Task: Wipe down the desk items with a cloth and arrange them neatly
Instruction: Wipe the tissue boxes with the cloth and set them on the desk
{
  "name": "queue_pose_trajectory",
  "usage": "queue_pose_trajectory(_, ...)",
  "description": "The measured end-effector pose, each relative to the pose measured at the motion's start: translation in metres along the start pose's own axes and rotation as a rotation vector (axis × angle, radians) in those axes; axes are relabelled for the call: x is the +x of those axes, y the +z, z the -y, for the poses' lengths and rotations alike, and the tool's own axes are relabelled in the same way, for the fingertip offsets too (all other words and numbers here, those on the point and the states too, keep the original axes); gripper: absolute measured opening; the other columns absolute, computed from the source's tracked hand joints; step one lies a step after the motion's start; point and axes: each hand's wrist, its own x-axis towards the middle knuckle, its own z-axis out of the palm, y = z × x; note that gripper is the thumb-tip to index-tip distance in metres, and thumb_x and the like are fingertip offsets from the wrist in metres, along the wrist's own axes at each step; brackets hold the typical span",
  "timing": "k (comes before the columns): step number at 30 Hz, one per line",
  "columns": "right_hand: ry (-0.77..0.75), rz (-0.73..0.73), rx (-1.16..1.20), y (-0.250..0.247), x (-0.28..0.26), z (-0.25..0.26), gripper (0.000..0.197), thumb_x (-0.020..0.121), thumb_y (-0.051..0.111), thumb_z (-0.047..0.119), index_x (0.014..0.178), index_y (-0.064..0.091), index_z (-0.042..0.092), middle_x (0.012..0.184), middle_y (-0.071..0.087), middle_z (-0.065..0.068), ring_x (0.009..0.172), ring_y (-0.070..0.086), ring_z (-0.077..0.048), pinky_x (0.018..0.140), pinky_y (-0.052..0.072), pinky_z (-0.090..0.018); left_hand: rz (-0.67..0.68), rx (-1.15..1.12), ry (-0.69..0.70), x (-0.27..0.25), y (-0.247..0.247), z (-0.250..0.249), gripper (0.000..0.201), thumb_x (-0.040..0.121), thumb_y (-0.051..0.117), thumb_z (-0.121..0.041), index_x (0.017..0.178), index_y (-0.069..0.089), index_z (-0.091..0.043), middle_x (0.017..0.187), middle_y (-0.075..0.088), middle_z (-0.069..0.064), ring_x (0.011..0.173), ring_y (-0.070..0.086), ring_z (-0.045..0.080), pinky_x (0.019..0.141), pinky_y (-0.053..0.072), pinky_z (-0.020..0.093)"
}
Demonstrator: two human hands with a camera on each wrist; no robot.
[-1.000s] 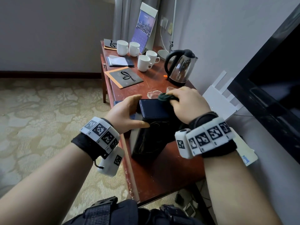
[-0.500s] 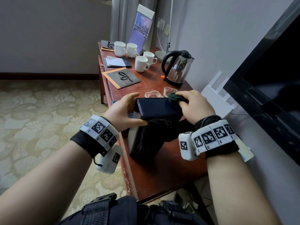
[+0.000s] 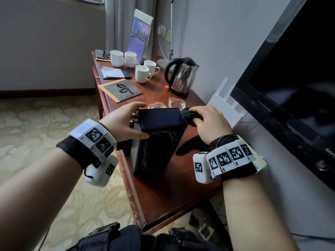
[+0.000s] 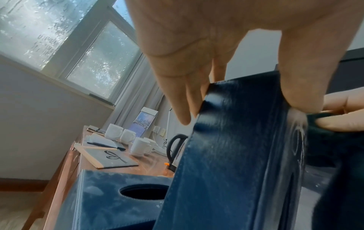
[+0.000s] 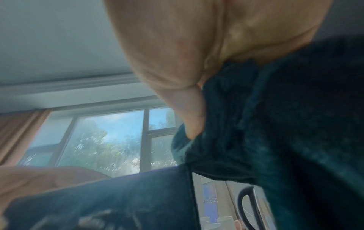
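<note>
A dark blue leather box stands upright near the desk's front edge. My left hand holds its top left end, thumb on the near face and fingers over the far side. In the left wrist view the thumb and fingers pinch the box at its upper edge. My right hand grips a bunched dark green cloth against the top right corner of the box. The right wrist view shows the cloth under my thumb, just above the box.
A second blue box with a round hole lies left of the upright one. Two glass ashtrays sit just behind. Farther back are a steel kettle, several white mugs, a black folder and a calendar. A TV fills the right.
My right hand has slid the cloth along the right end of the box top, slightly toward me. The left hand keeps its hold and the box stays upright.
</note>
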Motion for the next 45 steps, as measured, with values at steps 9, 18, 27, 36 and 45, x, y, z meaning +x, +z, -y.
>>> queue_pose_trajectory(9, 0.07, -0.071, 0.224, 0.017, -0.005, -0.029, 0.035, 0.091, 0.047, 0.015, 0.12, 0.057, 0.032, 0.127, 0.051, 0.001, 0.117, 0.046, -0.024, 0.099, 0.038, -0.034, 0.093, 0.564, 0.039, 0.02, 0.0, -0.049, 0.077, 0.076, 0.067, -0.05, 0.139, 0.035, -0.023, 0.132, 0.051, 0.002, 0.118, 0.049, 0.022, 0.097, 0.04, 0.031)
queue_pose_trajectory(18, 0.027, -0.021, 0.385, 0.017, -0.005, -0.061, 0.034, 0.09, 0.05, 0.011, 0.117, 0.061, 0.028, 0.123, 0.054, 0.001, 0.114, 0.049, -0.021, 0.097, 0.037, -0.027, 0.184, 0.724, -0.056, 0.047, 0.022, -0.079, 0.087, 0.069, 0.074, -0.048, 0.142, 0.027, -0.043, 0.13, 0.053, 0.002, 0.113, 0.052, 0.023, 0.087, 0.041, 0.027)
queue_pose_trajectory(27, 0.013, -0.12, 0.45, 0.003, -0.003, -0.108, 0.033, 0.09, 0.053, 0.012, 0.12, 0.06, 0.023, 0.124, 0.054, -0.002, 0.114, 0.05, -0.023, 0.097, 0.037, -0.027, -0.003, 0.048, -0.374, 0.011, 0.045, -0.061, 0.078, 0.08, 0.068, -0.039, 0.143, 0.023, -0.044, 0.112, 0.049, -0.009, 0.097, 0.047, 0.01, 0.082, 0.03, 0.018)
queue_pose_trajectory(36, -0.237, 0.143, 0.303, 0.053, -0.015, -0.091, 0.034, 0.088, 0.054, 0.014, 0.12, 0.06, 0.026, 0.121, 0.058, 0.0, 0.114, 0.049, -0.023, 0.099, 0.036, -0.03, -0.201, -0.565, -0.725, -0.058, 0.112, 0.007, 0.062, 0.089, 0.059, -0.038, 0.143, 0.028, -0.036, 0.111, 0.063, 0.003, 0.076, 0.062, 0.012, 0.065, 0.055, 0.025)
queue_pose_trajectory(45, -0.524, 0.4, 0.117, 0.116, -0.02, -0.017, 0.034, 0.093, 0.049, 0.021, 0.126, 0.055, 0.025, 0.126, 0.051, -0.002, 0.114, 0.045, -0.027, 0.099, 0.036, -0.035, -0.017, -0.465, -0.808, -0.112, 0.156, 0.055, 0.097, 0.067, 0.076, -0.048, 0.145, 0.022, -0.026, 0.129, 0.053, -0.003, 0.121, 0.05, 0.019, 0.095, 0.041, 0.027)
